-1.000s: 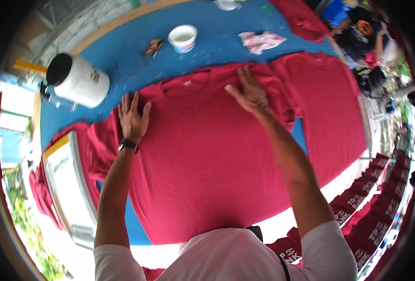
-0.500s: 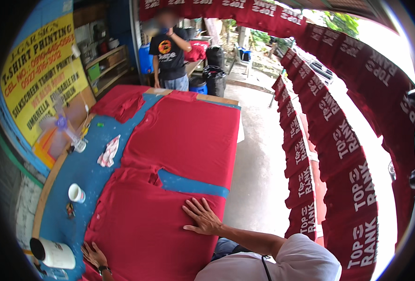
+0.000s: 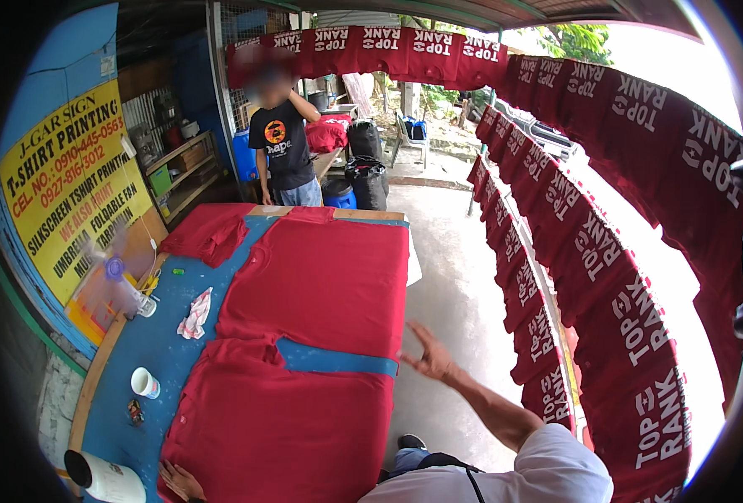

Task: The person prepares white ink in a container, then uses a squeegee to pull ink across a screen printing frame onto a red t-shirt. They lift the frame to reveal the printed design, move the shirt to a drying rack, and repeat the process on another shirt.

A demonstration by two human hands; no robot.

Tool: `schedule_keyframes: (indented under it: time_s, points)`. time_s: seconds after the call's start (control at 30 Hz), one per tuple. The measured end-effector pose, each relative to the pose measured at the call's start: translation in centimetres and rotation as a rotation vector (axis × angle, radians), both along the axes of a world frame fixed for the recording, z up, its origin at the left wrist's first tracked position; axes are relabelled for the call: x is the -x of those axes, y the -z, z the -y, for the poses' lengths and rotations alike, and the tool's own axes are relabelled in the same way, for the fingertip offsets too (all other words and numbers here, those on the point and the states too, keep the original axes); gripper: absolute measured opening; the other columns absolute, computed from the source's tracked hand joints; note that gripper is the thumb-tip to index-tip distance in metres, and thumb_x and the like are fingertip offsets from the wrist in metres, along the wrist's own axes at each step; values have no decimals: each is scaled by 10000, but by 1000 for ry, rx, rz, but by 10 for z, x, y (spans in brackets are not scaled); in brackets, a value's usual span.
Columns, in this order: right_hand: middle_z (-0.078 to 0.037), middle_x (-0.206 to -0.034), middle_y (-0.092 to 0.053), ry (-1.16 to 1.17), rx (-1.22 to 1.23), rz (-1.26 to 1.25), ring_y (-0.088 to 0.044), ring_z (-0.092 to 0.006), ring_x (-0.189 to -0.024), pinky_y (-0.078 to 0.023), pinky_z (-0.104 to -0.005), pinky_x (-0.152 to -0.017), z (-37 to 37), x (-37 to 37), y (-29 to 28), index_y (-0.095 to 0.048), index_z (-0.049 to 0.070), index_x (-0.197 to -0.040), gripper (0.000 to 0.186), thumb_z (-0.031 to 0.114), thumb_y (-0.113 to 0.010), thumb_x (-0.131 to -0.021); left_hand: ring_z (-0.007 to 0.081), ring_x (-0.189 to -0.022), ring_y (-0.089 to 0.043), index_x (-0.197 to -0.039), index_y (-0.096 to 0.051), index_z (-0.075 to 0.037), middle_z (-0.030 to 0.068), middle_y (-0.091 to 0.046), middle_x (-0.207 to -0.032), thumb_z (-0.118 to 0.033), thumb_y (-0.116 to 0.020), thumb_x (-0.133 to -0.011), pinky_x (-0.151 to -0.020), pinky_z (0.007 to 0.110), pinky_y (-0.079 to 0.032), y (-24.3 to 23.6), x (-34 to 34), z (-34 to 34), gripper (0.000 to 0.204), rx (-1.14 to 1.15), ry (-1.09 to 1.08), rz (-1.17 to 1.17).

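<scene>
A plain red T-shirt (image 3: 279,427) lies spread flat on the blue table in front of me. My left hand (image 3: 181,482) rests on its left edge, near the bottom of the picture, fingers stretched out. Raised beside the table's right side is my right hand (image 3: 430,359), fingers spread and nothing in it. A second red T-shirt (image 3: 321,281) lies flat beyond the first, with a strip of blue tabletop (image 3: 338,360) showing between them.
At the left stand a white tub (image 3: 103,476), a white cup (image 3: 145,383), a crumpled cloth (image 3: 195,314) and a small fan (image 3: 116,270). A folded red shirt (image 3: 208,233) lies far left. Printed red shirts (image 3: 615,327) hang along the right. A person (image 3: 283,142) stands beyond the table.
My right hand has lifted off the nearer shirt and moved right, past the table's edge. The left hand stays at the shirt's left edge. The view has tilted up.
</scene>
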State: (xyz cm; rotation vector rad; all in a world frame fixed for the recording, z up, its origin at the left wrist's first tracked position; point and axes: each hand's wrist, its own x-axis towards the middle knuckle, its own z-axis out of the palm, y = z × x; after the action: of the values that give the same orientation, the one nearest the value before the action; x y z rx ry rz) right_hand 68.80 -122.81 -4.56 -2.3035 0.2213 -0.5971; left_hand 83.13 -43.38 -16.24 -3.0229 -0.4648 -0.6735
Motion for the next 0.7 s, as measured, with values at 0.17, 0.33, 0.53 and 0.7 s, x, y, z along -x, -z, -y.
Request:
schedule_keyframes:
  time_s: [0.17,0.33,0.53,0.7]
  points:
    - [-220,-1262,-763,294,460,268,-774,-359,-965,-622,-452,-830,145,-11,-184,-80,148,-1761,1150,307,-866,-937,421,-1472,-504,-1513,-597,-32,206,-547,-1597,-398,-431,-1159,-1209,576,-391,4,8,-3,535,139,-40,-50]
    - [-140,-805,-756,712,574,408,-713,-271,-648,-583,-407,-667,184,-1,-325,-71,65,-1745,1004,150,-757,-1015,417,-1427,-544,-1464,-628,-16,185,-578,-1567,-345,-437,-1158,-1170,564,-428,4,8,1,488,116,-46,-10]
    - [-39,-668,-592,-297,215,-673,-546,-138,-641,-445,-337,-552,69,5,-338,-83,102,-1763,1084,117,-825,-974,413,-1409,-555,-1447,-641,-18,179,-593,-1543,-342,-426,-1163,-1159,559,-436,4,7,-3,481,86,-18,11]
    - [51,-647,-499,-839,-684,-58,-370,-75,-544,-281,-249,-522,35,0,-356,-134,197,-1773,1020,78,-788,-999,413,-1402,-560,-1441,-646,-17,180,-591,-1547,-331,-446,-1155,-1158,571,-434,4,9,-1,470,97,-23,34]
